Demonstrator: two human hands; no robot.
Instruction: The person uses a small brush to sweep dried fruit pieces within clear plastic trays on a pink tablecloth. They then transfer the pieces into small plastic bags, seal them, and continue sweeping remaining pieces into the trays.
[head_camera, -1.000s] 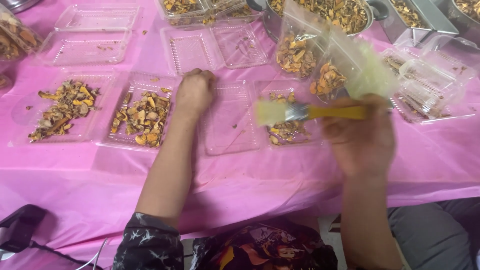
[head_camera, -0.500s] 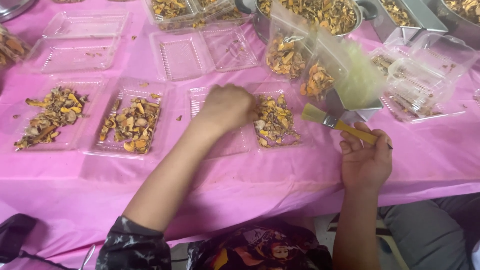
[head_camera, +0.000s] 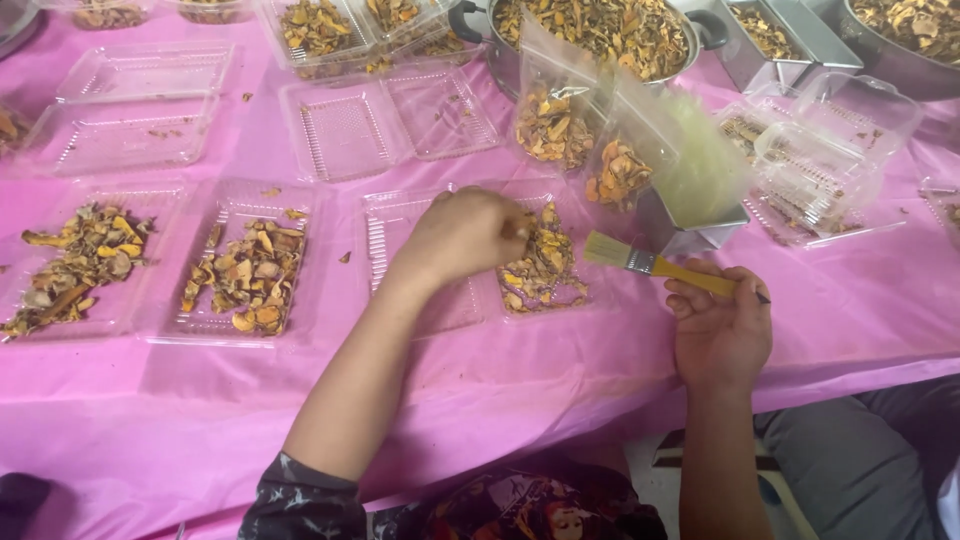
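Left hand (head_camera: 462, 235) closed over mushrooms (head_camera: 540, 265) in clear tray (head_camera: 400, 225), right hand (head_camera: 720, 325) gripping brush (head_camera: 655, 263), pink desk (head_camera: 560, 390).

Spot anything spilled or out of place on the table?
Yes, minor: a few loose dried bits lie on the pink tablecloth between the clear trays, outside any container. Otherwise nothing looks tipped or broken.

A: The trays (head_camera: 420, 270)?
B: Clear, glossy plastic, ribbed. The bench (head_camera: 500, 400) cover is thin pink sheeting, faintly shiny.
A: The brush (head_camera: 655, 265)?
B: Yellow handle, metal ferrule, pale bristles. The pot (head_camera: 505, 60) is dull metal.
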